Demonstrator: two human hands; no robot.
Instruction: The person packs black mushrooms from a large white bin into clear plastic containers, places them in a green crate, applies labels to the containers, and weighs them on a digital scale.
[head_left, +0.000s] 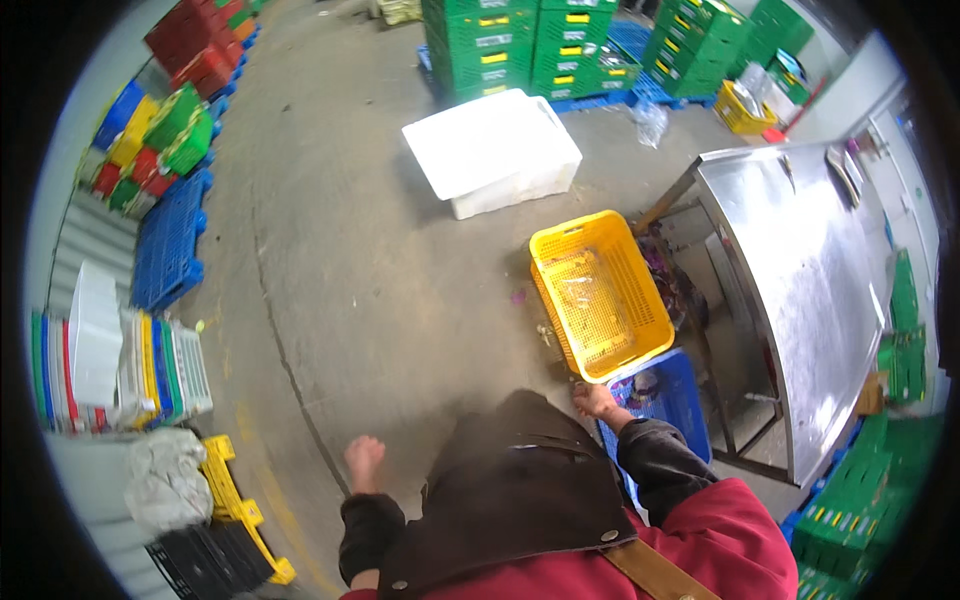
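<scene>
A yellow plastic basket (581, 311) with perforated walls sits on the floor to the front right, some clear plastic lying inside it. My right hand (594, 401) is beside the basket's near corner with its fingers curled; whether they grip the rim is hard to see. Partly under my right forearm is a blue plastic basket (694, 405) with purple scraps in it. My left hand (365, 459) hangs over the floor on the left, slightly blurred and loosely closed, with nothing visible in it.
A metal-topped table (802, 300) stands at the right, debris beneath it. Ahead on the floor is a white foam box (517, 195) with its lid (480, 142) askew. Green crates (480, 52) are stacked beyond. Blue pallets (171, 240) and stacked bins (161, 367) line the left wall.
</scene>
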